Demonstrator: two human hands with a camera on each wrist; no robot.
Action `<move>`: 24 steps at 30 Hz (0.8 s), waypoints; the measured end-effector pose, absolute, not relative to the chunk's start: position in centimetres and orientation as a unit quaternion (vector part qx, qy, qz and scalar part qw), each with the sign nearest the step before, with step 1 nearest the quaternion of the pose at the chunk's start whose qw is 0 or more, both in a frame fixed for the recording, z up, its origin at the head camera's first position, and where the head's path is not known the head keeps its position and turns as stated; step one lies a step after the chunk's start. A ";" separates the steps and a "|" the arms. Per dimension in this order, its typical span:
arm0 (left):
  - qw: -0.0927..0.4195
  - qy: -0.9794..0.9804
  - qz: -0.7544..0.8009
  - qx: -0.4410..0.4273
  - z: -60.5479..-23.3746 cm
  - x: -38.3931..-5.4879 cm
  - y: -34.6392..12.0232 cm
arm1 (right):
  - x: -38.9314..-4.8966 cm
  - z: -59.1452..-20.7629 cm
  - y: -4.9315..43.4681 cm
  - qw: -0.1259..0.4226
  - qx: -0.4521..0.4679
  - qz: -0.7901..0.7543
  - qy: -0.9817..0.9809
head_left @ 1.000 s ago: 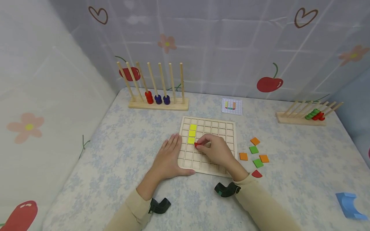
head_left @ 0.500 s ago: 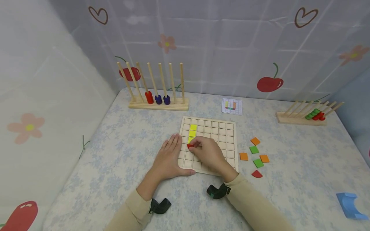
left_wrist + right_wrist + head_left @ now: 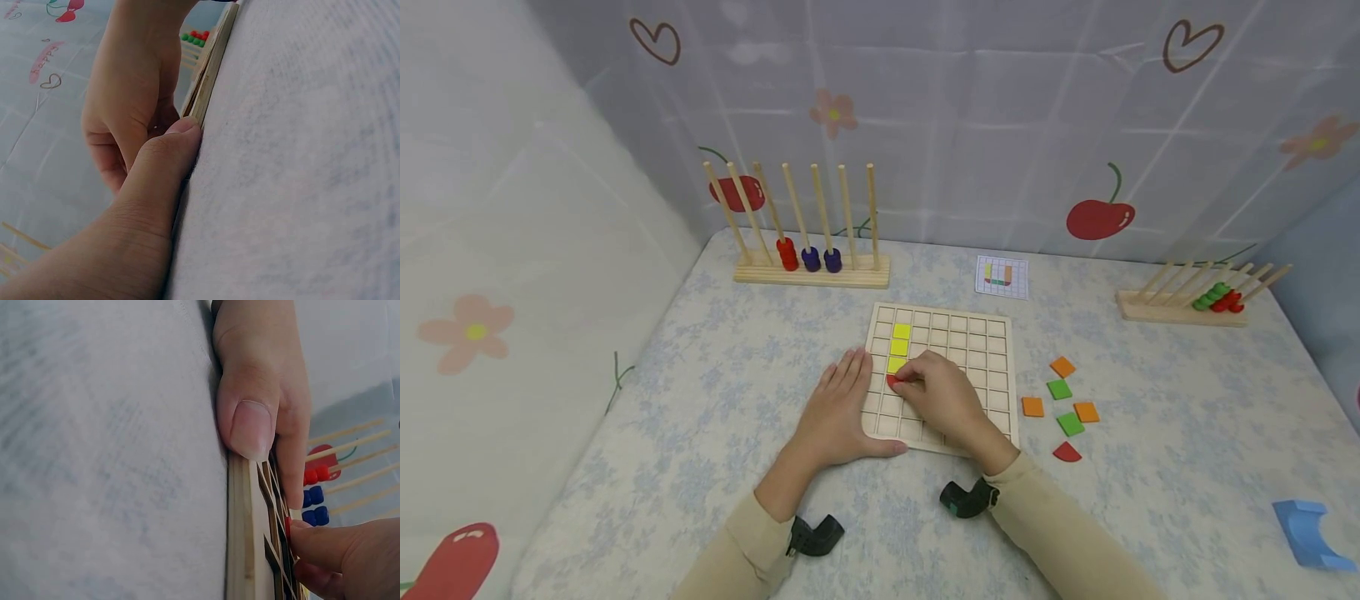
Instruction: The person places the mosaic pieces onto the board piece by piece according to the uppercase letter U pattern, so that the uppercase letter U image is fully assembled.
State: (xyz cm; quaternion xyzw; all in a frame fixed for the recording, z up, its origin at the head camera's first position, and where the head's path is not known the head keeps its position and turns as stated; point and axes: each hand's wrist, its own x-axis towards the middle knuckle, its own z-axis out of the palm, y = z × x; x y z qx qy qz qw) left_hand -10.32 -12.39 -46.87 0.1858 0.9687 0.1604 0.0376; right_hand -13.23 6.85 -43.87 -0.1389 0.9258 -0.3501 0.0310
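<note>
Mid-frame, the right hand [image 3: 942, 396] pinches a red piece [image 3: 891, 381], seemingly seating it below yellow tiles [image 3: 898, 347] (left hand [image 3: 835, 412] spread against the board [image 3: 977, 342]), which calls for pressing flat.

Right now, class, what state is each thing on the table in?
Grid board: flat, partly filled
Yellow squares: set in one column
Red piece: pinched, partly covered
Left hand: against the board's edge
Right hand: pinching the red piece
Orange squares: loose
Green squares: loose
Red wedge: loose
Pattern card: flat, pattern up
Large bead rack: upright, beads on three pegs
Small bead rack: holding beads
Blue block: untouched
</note>
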 end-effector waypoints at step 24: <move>0.050 0.968 0.169 0.179 -46.7 -10.2 -12.3 | -12.3 -42.1 16.2 0.015 -0.124 -0.329 0.936</move>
